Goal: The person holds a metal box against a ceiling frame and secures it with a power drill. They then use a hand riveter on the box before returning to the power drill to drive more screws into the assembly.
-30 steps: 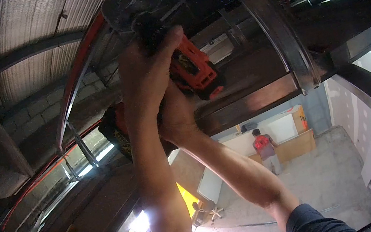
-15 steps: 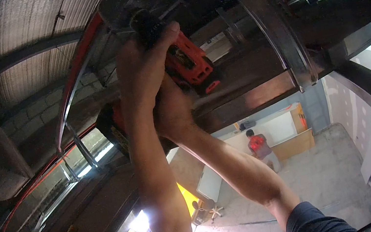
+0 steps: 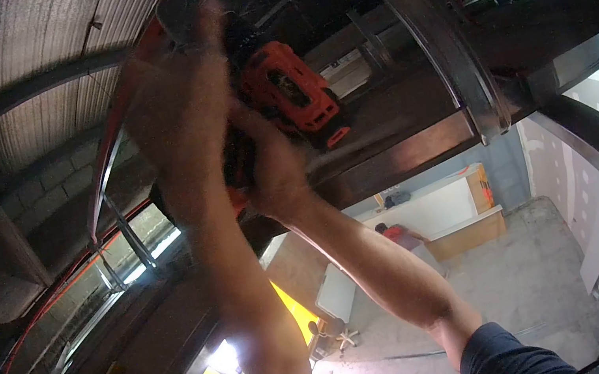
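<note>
A red and black power drill (image 3: 288,86) is raised overhead, its dark front end up against the shadowed ceiling framing. My right hand (image 3: 276,167) is closed round the drill's grip, below and left of the red body. Beside the front of the drill is my left hand (image 3: 178,112), smeared by motion, with one finger or thumb reaching up near the chuck. Its other fingers cannot be made out, nor whether it holds anything. The tip of the drill and what it meets are hidden in the dark.
A metal beam (image 3: 422,153) crosses behind the drill and joins an upright metal stud (image 3: 442,41). Corrugated roofing (image 3: 40,32) shows at upper left. Far below, a person in red (image 3: 402,237) is near leaning boards (image 3: 468,233). Plasterboard walls (image 3: 567,180) stand at right.
My left hand has shifted left and up, its thumb off the drill's front, uncovering more of the red body. The right hand stays on the grip. The distant person has bent lower.
</note>
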